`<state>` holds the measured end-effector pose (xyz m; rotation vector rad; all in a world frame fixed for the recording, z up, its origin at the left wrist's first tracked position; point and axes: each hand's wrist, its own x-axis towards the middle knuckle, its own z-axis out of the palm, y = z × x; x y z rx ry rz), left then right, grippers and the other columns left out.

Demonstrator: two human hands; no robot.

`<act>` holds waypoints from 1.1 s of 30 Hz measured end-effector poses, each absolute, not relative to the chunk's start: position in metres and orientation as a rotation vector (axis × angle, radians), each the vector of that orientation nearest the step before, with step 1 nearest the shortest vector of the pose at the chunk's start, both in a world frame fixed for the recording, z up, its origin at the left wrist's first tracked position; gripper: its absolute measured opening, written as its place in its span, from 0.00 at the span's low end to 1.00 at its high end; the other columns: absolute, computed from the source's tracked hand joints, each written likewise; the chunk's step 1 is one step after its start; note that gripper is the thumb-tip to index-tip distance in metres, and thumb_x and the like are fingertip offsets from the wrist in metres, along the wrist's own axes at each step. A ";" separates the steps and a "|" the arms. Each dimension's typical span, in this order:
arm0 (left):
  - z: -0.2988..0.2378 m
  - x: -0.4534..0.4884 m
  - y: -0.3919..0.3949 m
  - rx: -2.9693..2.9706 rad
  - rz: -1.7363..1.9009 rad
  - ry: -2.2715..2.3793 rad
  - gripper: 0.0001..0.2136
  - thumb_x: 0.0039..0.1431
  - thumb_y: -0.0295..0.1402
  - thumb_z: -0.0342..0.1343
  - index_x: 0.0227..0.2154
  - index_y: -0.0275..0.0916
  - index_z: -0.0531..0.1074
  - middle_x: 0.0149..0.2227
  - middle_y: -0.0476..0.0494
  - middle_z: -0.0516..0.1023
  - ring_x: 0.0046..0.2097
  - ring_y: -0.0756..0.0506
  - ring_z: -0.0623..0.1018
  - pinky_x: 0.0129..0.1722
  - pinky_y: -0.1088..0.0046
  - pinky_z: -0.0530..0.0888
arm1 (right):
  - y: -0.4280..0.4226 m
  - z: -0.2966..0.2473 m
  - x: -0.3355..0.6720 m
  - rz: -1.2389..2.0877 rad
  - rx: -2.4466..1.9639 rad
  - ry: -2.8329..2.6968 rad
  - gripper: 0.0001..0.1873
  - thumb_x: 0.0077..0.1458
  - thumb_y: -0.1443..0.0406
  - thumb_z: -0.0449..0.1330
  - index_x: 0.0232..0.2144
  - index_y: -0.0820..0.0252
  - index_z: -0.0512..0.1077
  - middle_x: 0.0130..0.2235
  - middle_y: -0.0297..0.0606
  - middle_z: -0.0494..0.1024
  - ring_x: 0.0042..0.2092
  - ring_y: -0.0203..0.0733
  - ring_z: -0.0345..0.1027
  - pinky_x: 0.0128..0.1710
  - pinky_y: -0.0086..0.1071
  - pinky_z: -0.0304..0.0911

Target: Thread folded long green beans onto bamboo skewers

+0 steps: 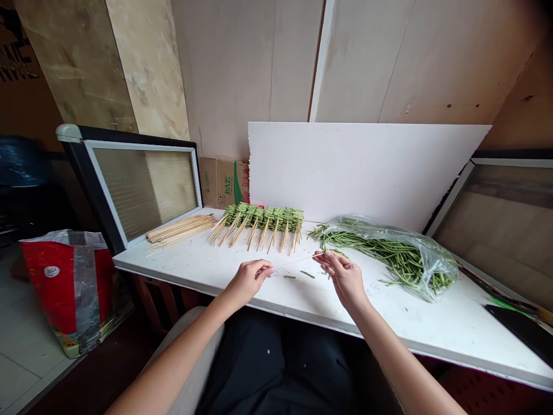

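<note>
A thin bamboo skewer (296, 261) stretches between my two hands above the front of the white table. My left hand (251, 279) pinches one end of it. At the other end, the fingers of my right hand (343, 275) are closed on the skewer; whether they also hold a bean piece I cannot make out. Cut green bean pieces (307, 274) lie on the table just below the skewer. Behind my hands, several bunches of skewers threaded with green bean pieces (276, 218) stand in a row, their bare sticks pointing toward me.
Loose bamboo skewers (179, 230) lie in a pile at the left. Long green beans (384, 253) spill from a clear plastic bag (436, 262) on the right. A white board (367, 173) and a cardboard box (227, 181) stand at the back. Dark-framed panels (147, 190) flank the table (259, 314).
</note>
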<state>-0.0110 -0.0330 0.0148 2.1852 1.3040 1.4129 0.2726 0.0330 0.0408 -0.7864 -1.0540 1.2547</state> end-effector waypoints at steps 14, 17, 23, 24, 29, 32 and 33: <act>0.011 -0.017 -0.033 2.493 1.477 1.385 0.20 0.58 0.13 0.45 0.40 0.38 0.77 0.36 0.43 0.84 0.39 0.46 0.85 0.41 0.71 0.83 | 0.025 0.046 0.269 1.240 -0.783 -1.027 0.21 0.47 0.51 0.77 0.38 0.57 0.83 0.46 0.48 0.86 0.52 0.55 0.81 0.46 0.38 0.75; 0.009 -0.018 -0.032 2.490 1.487 1.434 0.20 0.56 0.12 0.44 0.39 0.38 0.77 0.33 0.44 0.82 0.36 0.47 0.84 0.41 0.70 0.82 | 0.022 0.044 0.266 1.221 -0.779 -1.043 0.20 0.48 0.50 0.77 0.38 0.56 0.84 0.47 0.48 0.86 0.52 0.56 0.81 0.44 0.38 0.75; 0.007 -0.017 -0.032 2.436 1.470 1.478 0.21 0.52 0.12 0.43 0.38 0.38 0.76 0.30 0.47 0.79 0.34 0.47 0.82 0.39 0.73 0.80 | 0.018 0.040 0.262 1.179 -0.757 -1.073 0.21 0.48 0.49 0.76 0.38 0.55 0.83 0.47 0.48 0.86 0.52 0.57 0.81 0.44 0.40 0.75; 0.007 -0.016 -0.032 2.427 1.461 1.481 0.21 0.52 0.12 0.43 0.37 0.38 0.76 0.29 0.47 0.79 0.34 0.47 0.81 0.38 0.73 0.79 | 0.018 0.040 0.262 1.180 -0.756 -1.071 0.21 0.48 0.49 0.76 0.38 0.55 0.83 0.46 0.48 0.86 0.52 0.57 0.81 0.44 0.40 0.75; 0.005 -0.014 -0.032 2.379 1.418 1.473 0.19 0.52 0.12 0.45 0.36 0.38 0.75 0.28 0.48 0.77 0.31 0.48 0.78 0.35 0.73 0.76 | 0.011 0.043 0.259 1.193 -0.755 -1.101 0.19 0.51 0.50 0.74 0.38 0.55 0.83 0.46 0.47 0.86 0.52 0.56 0.81 0.45 0.39 0.74; 0.001 -0.012 -0.031 2.334 1.411 1.427 0.19 0.51 0.12 0.45 0.36 0.38 0.76 0.27 0.49 0.76 0.30 0.49 0.77 0.35 0.73 0.76 | 0.007 0.045 0.257 1.196 -0.760 -1.135 0.19 0.52 0.49 0.74 0.38 0.55 0.83 0.47 0.47 0.86 0.52 0.55 0.81 0.45 0.38 0.75; 0.000 -0.012 -0.030 2.317 1.411 1.407 0.20 0.51 0.12 0.45 0.36 0.38 0.76 0.26 0.50 0.76 0.30 0.49 0.77 0.36 0.73 0.76 | 0.006 0.045 0.256 1.196 -0.763 -1.148 0.19 0.52 0.49 0.73 0.38 0.55 0.83 0.47 0.47 0.86 0.52 0.55 0.81 0.45 0.38 0.75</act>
